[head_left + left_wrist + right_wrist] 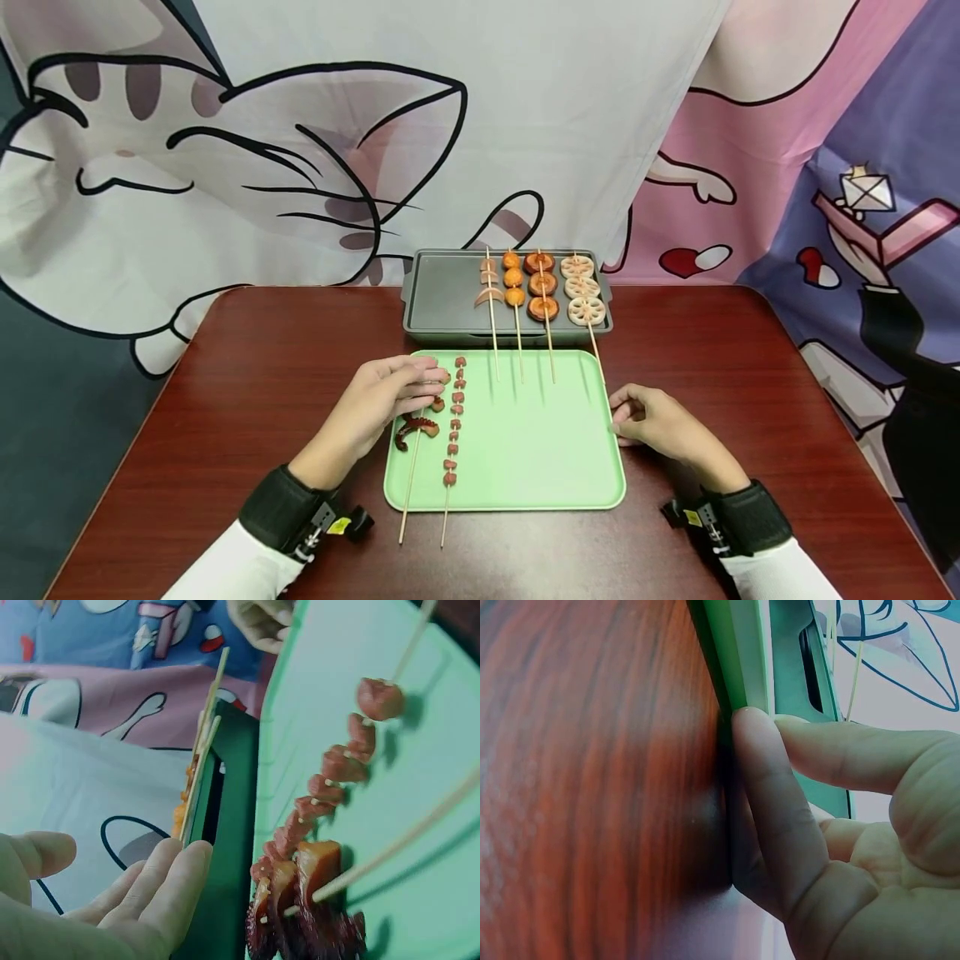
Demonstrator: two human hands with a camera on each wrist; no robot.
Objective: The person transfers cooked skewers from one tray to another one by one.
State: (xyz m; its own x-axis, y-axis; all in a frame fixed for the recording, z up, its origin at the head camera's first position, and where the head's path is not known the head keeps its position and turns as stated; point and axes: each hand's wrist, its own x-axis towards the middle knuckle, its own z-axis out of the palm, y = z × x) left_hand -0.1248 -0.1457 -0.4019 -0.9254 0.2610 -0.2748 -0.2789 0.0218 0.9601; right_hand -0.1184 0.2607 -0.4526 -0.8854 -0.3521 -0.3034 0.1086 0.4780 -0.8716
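Observation:
A light green tray [540, 450] lies on the table. Across its left side are a skewer of octopus tentacle pieces [420, 427] and a skewer of small meat pieces [454, 423], both with sticks past the front rim. My left hand [390, 392] hovers over the far end of the octopus skewer, partly hiding it; in the left wrist view, its fingers [161, 889] are extended with nothing between them. At the tray's right edge my right hand [652, 421] pinches the rim between thumb and index finger, seen closely beside the tray wall [739, 652] in the right wrist view.
Behind the green tray stands a grey baking tray [450, 292]. It holds a skewer of pale curved slices [489, 279], one of orange balls [513, 279], one of browned round slices [542, 283] and one of lotus root slices [583, 287]; their sticks overhang the green tray.

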